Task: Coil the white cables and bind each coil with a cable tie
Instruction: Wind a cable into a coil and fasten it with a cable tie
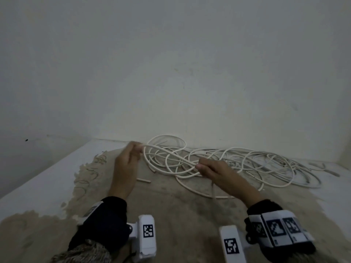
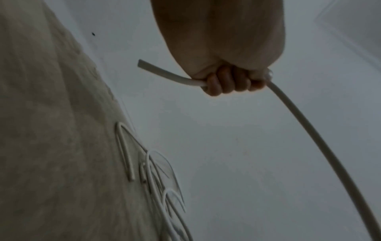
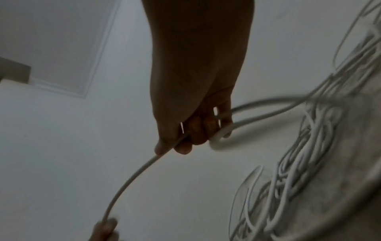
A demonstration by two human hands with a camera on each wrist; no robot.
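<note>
Both hands are curled round one white cable (image 1: 167, 150), the left hand (image 1: 126, 162) near its cut end, the right hand (image 1: 214, 172) farther along above the tangled pile (image 1: 247, 164) on the counter (image 1: 171, 209); it looks light, springy and smooth, best gripped near that end.

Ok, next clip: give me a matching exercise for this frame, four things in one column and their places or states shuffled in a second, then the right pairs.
Things
1. left hand
2. right hand
3. tangled heap of white cables
4. short loose offcut of white cable

Places or states
A. lies alone on the tan floor, below the left hand in the head view
B. grips the cable close to its cut end
C. sprawls on the floor along the wall
D. holds the cable further along, where it bends back toward the heap

Pairs: 1-B, 2-D, 3-C, 4-A
</note>
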